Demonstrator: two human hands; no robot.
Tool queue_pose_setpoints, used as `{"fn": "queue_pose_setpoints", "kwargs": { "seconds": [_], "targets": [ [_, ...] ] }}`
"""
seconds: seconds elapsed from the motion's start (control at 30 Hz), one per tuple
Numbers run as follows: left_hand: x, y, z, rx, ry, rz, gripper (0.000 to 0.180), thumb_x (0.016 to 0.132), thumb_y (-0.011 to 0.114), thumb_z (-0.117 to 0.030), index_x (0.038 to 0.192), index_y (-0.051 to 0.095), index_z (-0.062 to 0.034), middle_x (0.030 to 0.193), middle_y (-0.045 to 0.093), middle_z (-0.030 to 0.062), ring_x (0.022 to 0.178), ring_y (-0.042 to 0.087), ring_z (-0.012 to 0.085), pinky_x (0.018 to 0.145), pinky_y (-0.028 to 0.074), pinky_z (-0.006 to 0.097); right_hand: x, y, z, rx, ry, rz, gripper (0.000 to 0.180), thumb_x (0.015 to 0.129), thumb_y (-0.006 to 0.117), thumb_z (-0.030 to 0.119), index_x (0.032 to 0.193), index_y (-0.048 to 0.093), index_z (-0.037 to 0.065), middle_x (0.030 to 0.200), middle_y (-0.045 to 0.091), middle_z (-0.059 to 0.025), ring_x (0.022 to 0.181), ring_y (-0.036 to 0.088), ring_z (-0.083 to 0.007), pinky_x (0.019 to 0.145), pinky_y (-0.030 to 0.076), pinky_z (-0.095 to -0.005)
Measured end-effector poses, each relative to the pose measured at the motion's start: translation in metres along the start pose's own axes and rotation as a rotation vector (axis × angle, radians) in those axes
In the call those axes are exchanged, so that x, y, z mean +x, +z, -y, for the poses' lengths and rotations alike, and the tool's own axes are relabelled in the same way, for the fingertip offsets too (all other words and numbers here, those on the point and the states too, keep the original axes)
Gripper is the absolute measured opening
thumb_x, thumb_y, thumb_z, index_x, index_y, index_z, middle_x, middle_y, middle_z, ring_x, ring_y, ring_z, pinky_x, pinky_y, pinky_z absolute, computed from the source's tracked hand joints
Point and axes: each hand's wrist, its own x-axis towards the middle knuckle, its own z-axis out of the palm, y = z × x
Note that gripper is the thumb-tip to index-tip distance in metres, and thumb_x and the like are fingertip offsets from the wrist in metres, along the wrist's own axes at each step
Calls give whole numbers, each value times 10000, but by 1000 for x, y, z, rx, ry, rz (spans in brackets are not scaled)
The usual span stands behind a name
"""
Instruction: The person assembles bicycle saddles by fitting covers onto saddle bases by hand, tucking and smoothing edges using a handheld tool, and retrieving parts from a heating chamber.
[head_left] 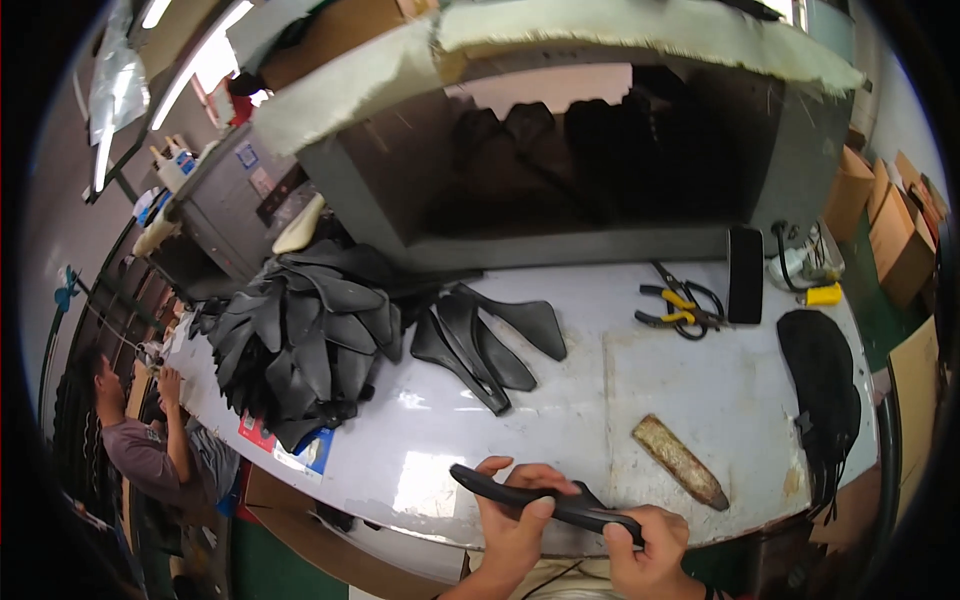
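Observation:
Near the front edge of the white table I hold a long, curved black piece, narrow and smooth, gripped in both hands. My left hand wraps round its middle with the thumb on top, while the far left end sticks out past the fingers. My right hand pinches its right end between thumb and fingers. Ahead lie a few loose dark flared pieces, narrow at one end and wide at the other. Left of them rises a big heap of similar black pieces. A worn, tapered brown bar lies right of my hands.
Yellow-handled pliers and black scissors lie near a black phone-like slab. A black fabric item rests at the table's right edge. A large grey box with a dark opening stands behind. Another person sits at left.

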Motion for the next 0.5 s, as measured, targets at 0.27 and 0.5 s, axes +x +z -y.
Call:
{"fn": "queue_pose_setpoints", "kwargs": {
  "seconds": [0.27, 0.5],
  "targets": [
    [-17, 11, 47, 74, -38, -47, 868, 781, 921, -191, 1375, 290, -138, 1401, 466, 202, 1356, 462, 288, 1166, 354, 436, 3, 9, 2, -71, -34, -46, 151, 980, 684, 108, 958, 668, -40, 730, 655, -175, 575, 630, -319, 551, 495, -387],
    [-18, 0, 36, 103, 86, -14, 450, 990, 677, -375, 1196, 392, -94, 1346, 495, 218, 1310, 494, 295, 1159, 355, 440, -19, 4, 13, -47, 20, -20, 184, 1002, 678, 160, 999, 667, -24, 774, 639, -131, 598, 578, -222, 567, 471, -337]
  ]
}}
